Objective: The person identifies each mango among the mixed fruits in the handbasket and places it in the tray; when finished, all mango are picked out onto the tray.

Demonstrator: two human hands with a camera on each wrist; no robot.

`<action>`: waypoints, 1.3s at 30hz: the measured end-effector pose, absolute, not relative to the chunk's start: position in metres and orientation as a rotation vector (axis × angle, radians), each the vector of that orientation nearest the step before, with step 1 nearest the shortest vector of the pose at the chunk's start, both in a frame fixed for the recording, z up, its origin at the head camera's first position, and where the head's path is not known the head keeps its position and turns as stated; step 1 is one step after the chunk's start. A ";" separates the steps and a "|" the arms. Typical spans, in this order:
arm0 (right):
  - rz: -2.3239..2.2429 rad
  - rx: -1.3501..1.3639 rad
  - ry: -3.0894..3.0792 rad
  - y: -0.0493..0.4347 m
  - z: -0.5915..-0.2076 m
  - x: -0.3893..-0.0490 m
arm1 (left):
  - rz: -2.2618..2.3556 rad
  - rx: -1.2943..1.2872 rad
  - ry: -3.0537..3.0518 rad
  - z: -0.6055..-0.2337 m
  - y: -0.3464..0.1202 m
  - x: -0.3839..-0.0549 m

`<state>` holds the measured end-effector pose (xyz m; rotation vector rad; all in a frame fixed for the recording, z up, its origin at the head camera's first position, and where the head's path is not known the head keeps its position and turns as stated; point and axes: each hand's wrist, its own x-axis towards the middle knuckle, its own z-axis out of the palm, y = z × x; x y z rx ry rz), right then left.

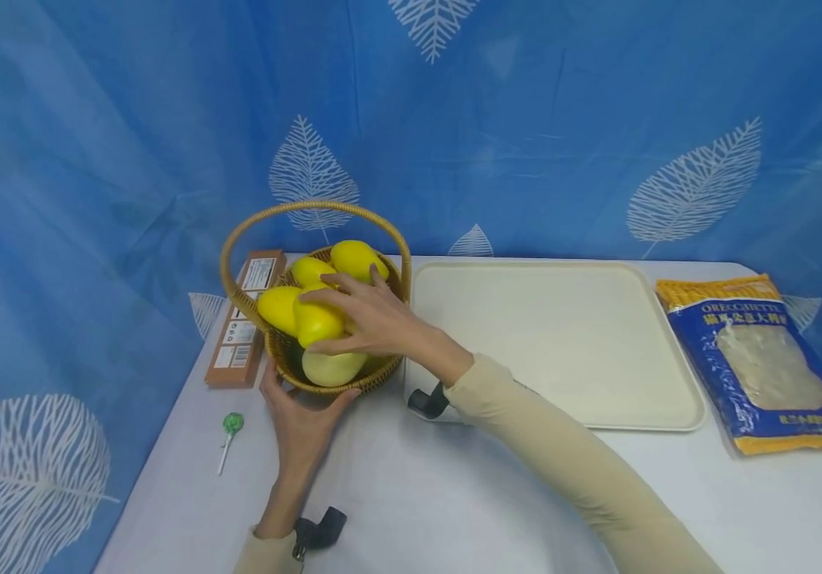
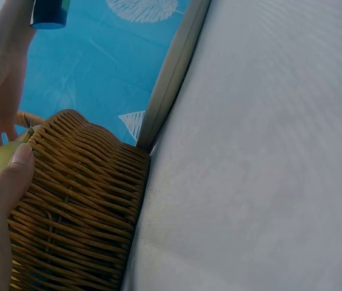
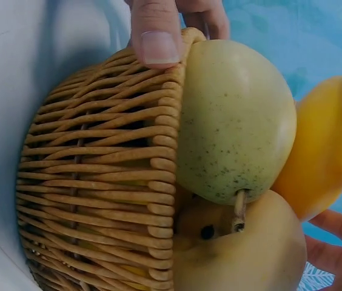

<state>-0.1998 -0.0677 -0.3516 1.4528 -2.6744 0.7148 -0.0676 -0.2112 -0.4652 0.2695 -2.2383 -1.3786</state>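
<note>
A wicker basket with a tall arched handle stands at the back left of the table, heaped with yellow and pale green fruit. My left hand grips its near side, thumb over the rim in the right wrist view. Above the heap, my right hand holds a smooth yellow mango between thumb and fingers. Just below it, a pale green pear lies at the rim, its stem beside a yellowish fruit. Other yellow fruits lie behind and beside the held mango.
A cream tray lies right of the basket, partly under my right forearm. A blue and yellow pasta bag lies at far right. Left of the basket are a brown box and a green lollipop. A blue curtain hangs behind.
</note>
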 end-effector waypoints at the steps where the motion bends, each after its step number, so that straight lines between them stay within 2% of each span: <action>1: 0.727 1.453 -2.670 -0.068 -0.352 -0.200 | -1.374 0.267 -2.238 -0.465 -0.211 -0.068; 27: 0.989 1.582 -2.230 -0.035 -0.351 -0.178 | -1.362 0.248 -2.221 -0.473 -0.208 -0.063; 39: 1.097 1.545 -1.992 0.003 -0.322 -0.163 | -1.342 0.221 -2.197 -0.475 -0.208 -0.063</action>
